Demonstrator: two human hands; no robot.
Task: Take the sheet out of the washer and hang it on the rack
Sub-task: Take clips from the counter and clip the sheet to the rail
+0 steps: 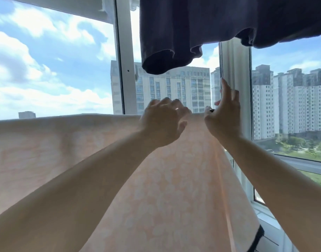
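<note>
A pale peach sheet [167, 179] with a faint white flower pattern hangs folded over a bar, which it hides. Its top fold runs level across the view, and a dark trim [256, 239] shows at its lower right edge. My left hand [162, 124] is on the top fold with bent, spread fingers and the thumb held apart. My right hand [224, 115] is at the fold's right end, index finger pointing up, lower fingers touching the cloth edge. The washer is out of view.
A dark blue-grey garment [192, 28] hangs overhead, its hem just above my hands. White window frames [124, 70] stand right behind the sheet, with tall buildings and sky outside. A white sill [265, 215] runs along the lower right.
</note>
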